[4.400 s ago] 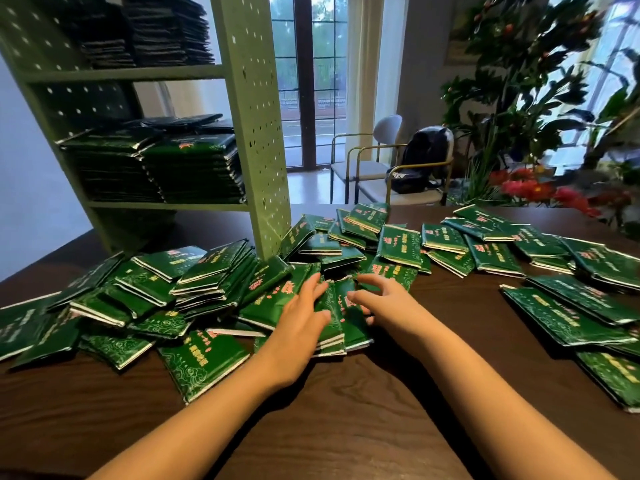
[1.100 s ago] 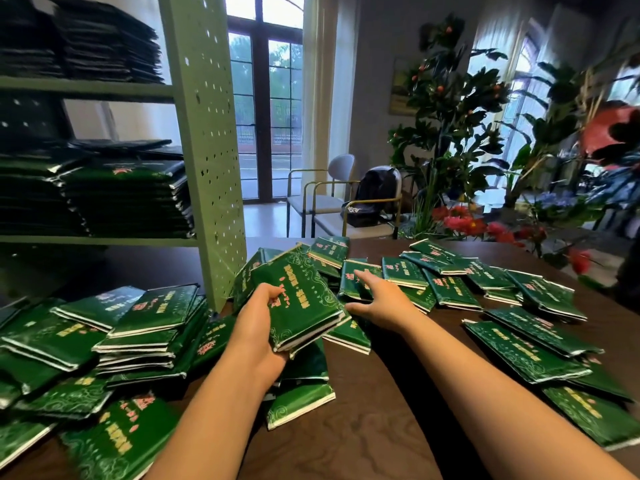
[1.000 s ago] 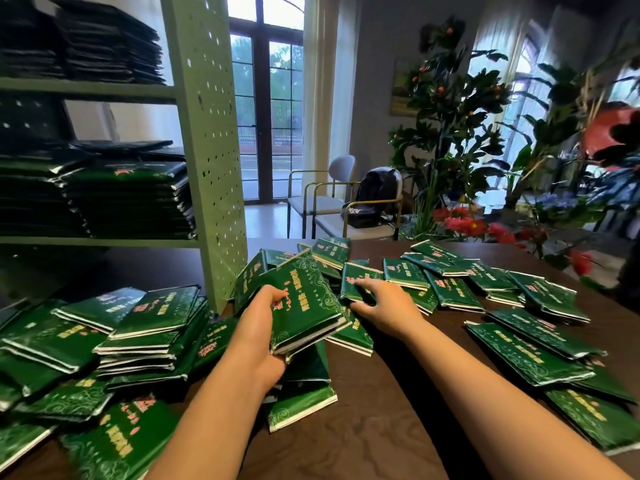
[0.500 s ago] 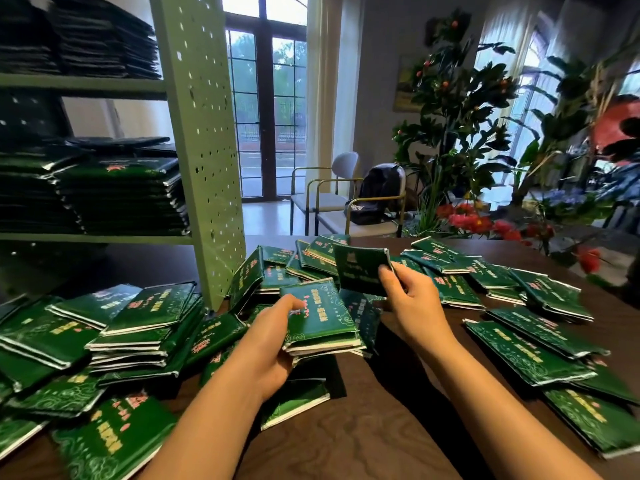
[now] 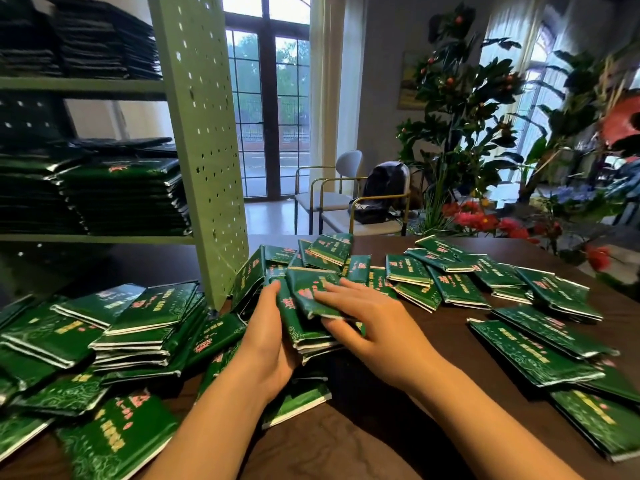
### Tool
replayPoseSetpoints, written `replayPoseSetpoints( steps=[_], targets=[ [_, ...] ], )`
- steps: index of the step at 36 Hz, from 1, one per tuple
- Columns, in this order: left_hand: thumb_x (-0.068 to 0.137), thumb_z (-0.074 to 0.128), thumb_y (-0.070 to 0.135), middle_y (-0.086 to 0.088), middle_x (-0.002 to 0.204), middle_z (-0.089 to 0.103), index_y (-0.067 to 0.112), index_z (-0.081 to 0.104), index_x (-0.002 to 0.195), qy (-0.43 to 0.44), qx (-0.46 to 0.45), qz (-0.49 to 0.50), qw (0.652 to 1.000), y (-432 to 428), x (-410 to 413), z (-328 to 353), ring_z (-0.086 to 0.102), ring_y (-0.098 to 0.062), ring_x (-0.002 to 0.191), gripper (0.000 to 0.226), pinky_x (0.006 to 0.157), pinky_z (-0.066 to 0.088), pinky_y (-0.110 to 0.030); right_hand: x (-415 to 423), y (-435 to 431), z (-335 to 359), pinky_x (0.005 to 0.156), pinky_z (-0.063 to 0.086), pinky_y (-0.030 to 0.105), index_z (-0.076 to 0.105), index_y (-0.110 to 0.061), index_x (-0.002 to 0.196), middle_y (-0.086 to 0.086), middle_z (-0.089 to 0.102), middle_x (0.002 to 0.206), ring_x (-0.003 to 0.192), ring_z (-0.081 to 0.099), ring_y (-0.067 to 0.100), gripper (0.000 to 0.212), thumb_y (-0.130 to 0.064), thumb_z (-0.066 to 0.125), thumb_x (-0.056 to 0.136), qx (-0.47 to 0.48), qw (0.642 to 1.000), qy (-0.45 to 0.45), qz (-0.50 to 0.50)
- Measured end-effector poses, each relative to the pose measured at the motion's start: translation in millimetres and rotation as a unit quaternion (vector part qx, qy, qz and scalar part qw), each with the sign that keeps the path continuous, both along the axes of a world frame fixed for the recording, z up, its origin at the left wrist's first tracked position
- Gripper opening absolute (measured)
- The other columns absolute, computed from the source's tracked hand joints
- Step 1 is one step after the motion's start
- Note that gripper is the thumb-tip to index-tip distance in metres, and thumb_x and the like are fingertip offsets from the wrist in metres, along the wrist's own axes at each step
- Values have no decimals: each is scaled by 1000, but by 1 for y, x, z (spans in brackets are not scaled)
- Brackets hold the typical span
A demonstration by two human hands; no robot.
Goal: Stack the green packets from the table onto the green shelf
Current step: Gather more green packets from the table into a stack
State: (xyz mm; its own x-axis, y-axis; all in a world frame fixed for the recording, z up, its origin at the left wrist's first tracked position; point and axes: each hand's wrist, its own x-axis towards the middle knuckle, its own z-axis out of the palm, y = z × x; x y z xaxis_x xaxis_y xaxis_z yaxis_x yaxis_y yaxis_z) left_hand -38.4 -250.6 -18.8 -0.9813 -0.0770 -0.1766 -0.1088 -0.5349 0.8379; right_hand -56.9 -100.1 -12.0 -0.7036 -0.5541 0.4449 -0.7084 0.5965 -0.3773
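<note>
Scene: We look down on a dark brown wooden table point(image 5: 363, 445) strewn with loose packets point(image 5: 453, 289), each flat, rectangular, glossy green foil with yellow and pink print.
Landmark: The shelf upright point(image 5: 204, 150), a pale green perforated metal panel, stands on the table.
Held stack: A held stack point(image 5: 304, 336) of a few green packets sits just right of the upright's foot, slightly nearer us, raised off the table between both hands.
Left hand point(image 5: 266, 344): Its fingers curl round the stack's left edge and it grips the stack from that side.
Right hand point(image 5: 377, 330): Its fingers lie spread over the top packet point(image 5: 308, 289) with the thumb tucked at the near edge, so we judge it pinches that packet onto the stack.
Long axis: The stack runs from near us to far, leaning a little to the left.
Shelf board point(image 5: 97, 239): Left of the upright and above table level, it carries the shelved piles point(image 5: 124, 202) of the same packets, with a gap above them.
Key relation: The shelf opening lies up and to the left of the hands. The left hand is the nearer one.
Next move, as we judge it: The stack must be lifted and swung left past the upright.
Other packets: More lie in heaps left of the upright's foot.
</note>
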Motion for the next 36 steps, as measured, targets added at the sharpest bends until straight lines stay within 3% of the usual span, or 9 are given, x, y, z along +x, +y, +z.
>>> replayPoseSetpoints(
  steps=[2, 6, 11, 15, 19, 23, 27, 32, 36],
  targets=[
    [102, 28, 50, -23, 116, 68, 4, 65, 120, 2, 4, -15, 1000, -1, 1, 0, 66, -35, 103, 62, 82, 55, -43, 0, -2, -1, 110, 13, 13, 44, -34, 140, -11, 39, 149, 142, 23, 4, 45, -38, 53, 95, 17, 999, -13, 27],
    [94, 45, 52, -21, 115, 69, 7, 68, 116, -5, 1, -36, 999, -3, 1, 0, 66, -34, 97, 55, 89, 50, -48, 0, 1, -2, 105, 8, 3, 40, -34, 142, -14, 33, 151, 140, 20, -5, 51, -45, 52, 94, 24, 997, -40, 57],
    [91, 57, 34, -15, 88, 69, 7, 65, 119, -26, -20, -30, 999, -4, 0, -2, 66, -25, 68, 40, 60, 53, -34, 2, -2, -3, 108, 18, 5, 49, -31, 137, -17, 40, 145, 135, 26, -12, 51, -48, 50, 88, -26, 994, -62, 84],
    [94, 55, 17, -16, 90, 68, 1, 54, 129, -33, -34, 7, 999, -3, -5, -7, 67, -25, 67, 39, 57, 54, -33, 1, -2, -4, 102, 30, 6, 57, -26, 130, -17, 55, 131, 124, 42, -13, 45, -41, 45, 90, -129, 983, -108, 75],
    [95, 55, 15, -20, 101, 71, 3, 52, 129, -32, -27, 23, 999, -3, -7, -6, 70, -28, 74, 36, 59, 58, -37, -12, 5, -8, 94, 36, 10, 62, -19, 125, -10, 62, 121, 114, 52, -3, 36, -33, 46, 95, -196, 977, -77, -28],
    [94, 56, 17, -18, 102, 70, 6, 52, 129, -27, -22, 45, 998, -7, -8, -5, 68, -28, 79, 37, 65, 58, -40, -30, 20, -17, 92, 43, 27, 60, -15, 124, -1, 63, 121, 109, 57, 13, 30, -21, 52, 96, -147, 972, -77, -166],
    [93, 58, 18, -18, 102, 69, 5, 51, 130, -34, 4, 84, 996, -10, -9, -4, 68, -29, 77, 40, 64, 58, -40, -39, 29, -25, 91, 46, 38, 49, -23, 133, 2, 61, 122, 112, 54, 25, 44, -42, 52, 93, -30, 959, -116, -258],
    [92, 58, 20, -15, 103, 68, 7, 51, 131, -43, 25, 133, 990, -13, -10, -5, 67, -27, 72, 42, 48, 56, -33, -37, 20, -33, 99, 35, 41, 26, -23, 147, 6, 47, 137, 129, 38, 30, 72, -62, 45, 89, 84, 936, -157, -303],
    [91, 59, 23, -16, 110, 68, 9, 52, 131, -49, 24, 134, 989, -15, -11, -7, 67, -29, 79, 43, 54, 55, -32, -33, 7, -35, 103, 31, 39, 12, -20, 150, 8, 42, 141, 131, 35, 30, 83, -59, 50, 88, 82, 938, -150, -302]
  ],
)
